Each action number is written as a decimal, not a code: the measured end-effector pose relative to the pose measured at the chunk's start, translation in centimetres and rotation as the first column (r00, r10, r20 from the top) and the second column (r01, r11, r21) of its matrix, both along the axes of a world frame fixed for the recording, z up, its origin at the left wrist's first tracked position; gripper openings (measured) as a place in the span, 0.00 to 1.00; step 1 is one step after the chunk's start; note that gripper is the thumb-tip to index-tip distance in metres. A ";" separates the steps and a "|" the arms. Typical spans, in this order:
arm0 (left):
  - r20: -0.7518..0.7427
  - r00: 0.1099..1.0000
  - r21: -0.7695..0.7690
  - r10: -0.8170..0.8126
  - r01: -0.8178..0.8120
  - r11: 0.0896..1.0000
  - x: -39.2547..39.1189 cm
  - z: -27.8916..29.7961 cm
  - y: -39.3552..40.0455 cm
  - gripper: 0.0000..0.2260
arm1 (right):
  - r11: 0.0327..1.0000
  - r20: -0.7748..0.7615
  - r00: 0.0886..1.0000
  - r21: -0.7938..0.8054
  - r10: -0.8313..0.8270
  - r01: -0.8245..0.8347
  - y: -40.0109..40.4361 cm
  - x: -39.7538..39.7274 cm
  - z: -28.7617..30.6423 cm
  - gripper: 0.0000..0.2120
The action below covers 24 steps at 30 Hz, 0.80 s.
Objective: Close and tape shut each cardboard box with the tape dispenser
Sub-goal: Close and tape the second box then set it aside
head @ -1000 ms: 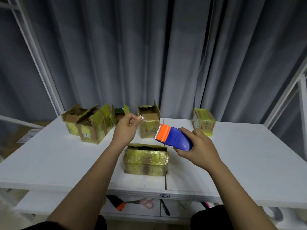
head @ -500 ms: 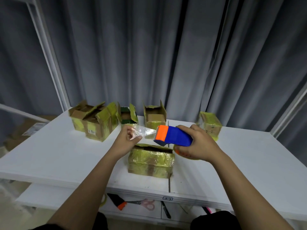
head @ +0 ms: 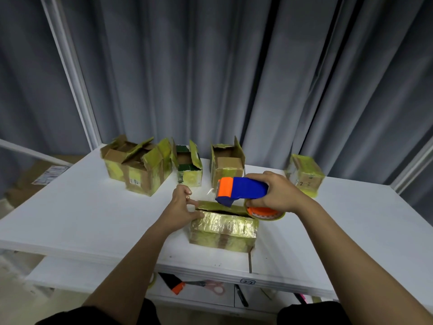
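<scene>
Lowered since the earlier frames: both hands, down from chest height onto the nearest box (head: 223,227), with the left hand (head: 181,211) off the pulled tape end and now at the box's left top edge. Sits near the front edge of the white worktop (head: 77,207), wrapped in yellowish tape, flaps folded down but with a dark slit showing along the top seam. Presses against that left corner with thumb and fingers loosely curled; whether any tape end is pinched there cannot be told. Grips the blue and orange tape dispenser (head: 242,191) in the right hand (head: 276,194), fingers clenched round its body, orange roll below the palm, toothed end hanging just above the box's far top edge. Best done, judging from this: flaps pushed fully flat first, tape end stuck over the left side, dispenser drawn straight along the seam with steady downward pressure, then tilted to cut on the teeth. Risk of wrinkling or a gaping seam if flaps spring up. Beyond, four open boxes (head: 140,170) in a row at the back and one sealed box (head: 304,174) at the right, all well apart from the hands.
</scene>
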State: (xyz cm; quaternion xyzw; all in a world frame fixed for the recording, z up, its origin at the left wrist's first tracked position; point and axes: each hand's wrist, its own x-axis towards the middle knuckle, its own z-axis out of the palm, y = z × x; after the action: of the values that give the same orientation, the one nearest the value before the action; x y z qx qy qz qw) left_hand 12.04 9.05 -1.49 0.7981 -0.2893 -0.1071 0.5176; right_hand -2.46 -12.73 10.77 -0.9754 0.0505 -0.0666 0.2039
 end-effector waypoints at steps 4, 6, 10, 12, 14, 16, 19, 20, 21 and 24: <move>0.031 0.999 0.027 0.028 -0.029 0.999 0.0 -0.8 -0.2 0.26 | 1.000 -0.004 1.000 0.027 0.011 -0.011 0.2 0.9 -0.8 0.27; 0.013 0.999 0.015 0.046 -0.046 0.999 0.1 -1.0 -0.3 0.27 | 0.998 0.003 1.000 0.060 0.013 -0.013 0.5 1.3 -1.2 0.28; -0.034 0.998 0.002 0.060 -0.060 0.998 0.3 -1.3 -0.4 0.27 | 0.995 0.017 1.000 0.094 0.020 -0.021 0.7 2.1 -2.6 0.29; -0.061 0.997 -0.018 0.056 -0.057 0.998 0.4 -1.5 -0.4 0.27 | 0.996 0.009 0.999 0.080 0.030 -0.031 0.7 2.4 -3.3 0.29; -0.077 0.996 -0.031 0.055 -0.058 0.998 0.5 -1.5 -0.4 0.27 | 0.997 -0.012 0.999 0.072 0.035 -0.034 0.6 2.5 -3.7 0.29; -0.092 0.994 -0.032 0.056 -0.060 0.998 0.5 -1.3 -0.5 0.28 | 0.997 -0.030 0.999 0.074 0.028 -0.025 0.3 2.7 -4.1 0.30; -0.177 0.983 -0.079 0.044 -0.059 0.995 0.4 -0.7 0.3 0.29 | 0.998 -0.049 0.999 0.062 0.020 -0.017 0.0 2.8 -4.5 0.31; -0.219 0.975 -0.090 0.038 -0.059 0.994 0.4 -0.3 0.8 0.29 | 0.998 -0.051 0.999 0.060 0.016 -0.013 -0.1 2.8 -4.6 0.32; -0.265 0.964 -0.100 0.028 -0.057 0.993 0.2 0.1 1.4 0.29 | 0.998 -0.051 0.999 0.058 0.013 -0.010 -0.1 2.9 -4.7 0.32; -0.376 0.925 -0.119 0.046 -0.097 0.988 -0.3 1.2 2.6 0.25 | 1.000 -0.064 0.998 0.020 0.025 -0.024 -0.1 3.4 -4.9 0.32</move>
State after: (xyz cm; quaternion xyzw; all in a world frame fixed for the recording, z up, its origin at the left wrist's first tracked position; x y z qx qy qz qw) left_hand 11.73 11.66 -0.32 0.7364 -0.1633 -0.2178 0.6194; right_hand 0.94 -12.87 5.92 -0.9755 0.0458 -0.0324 0.2125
